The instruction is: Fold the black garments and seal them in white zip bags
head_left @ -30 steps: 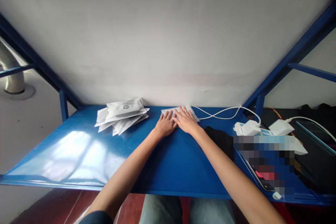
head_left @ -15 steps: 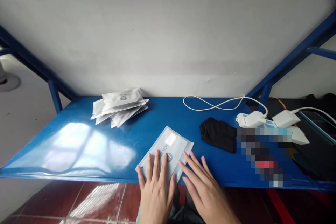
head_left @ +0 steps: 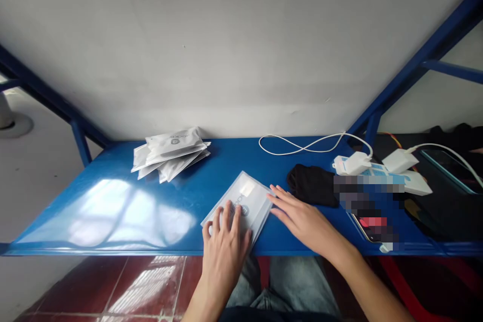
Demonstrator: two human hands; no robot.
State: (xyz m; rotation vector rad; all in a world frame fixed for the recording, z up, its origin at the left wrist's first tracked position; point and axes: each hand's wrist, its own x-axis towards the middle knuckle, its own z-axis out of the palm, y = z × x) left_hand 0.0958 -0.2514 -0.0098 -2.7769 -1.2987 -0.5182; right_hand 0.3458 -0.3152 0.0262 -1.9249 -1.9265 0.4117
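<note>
A flat white pouch [head_left: 259,206] lies at the near edge of the blue table [head_left: 234,156], its long axis slanting from near left to far right. The left hand [head_left: 222,244] is the nearer one: it rests palm down over the pouch's near-left part, fingers spread and slightly bent, closed on nothing. The right hand [head_left: 304,219] lies to the right, open with fingers extended, its tips at the pouch's right edge toward the far end; whether they press on it I cannot tell. From the right hand, then, the pouch lies to the left, between both hands, with its far corner uncovered
</note>
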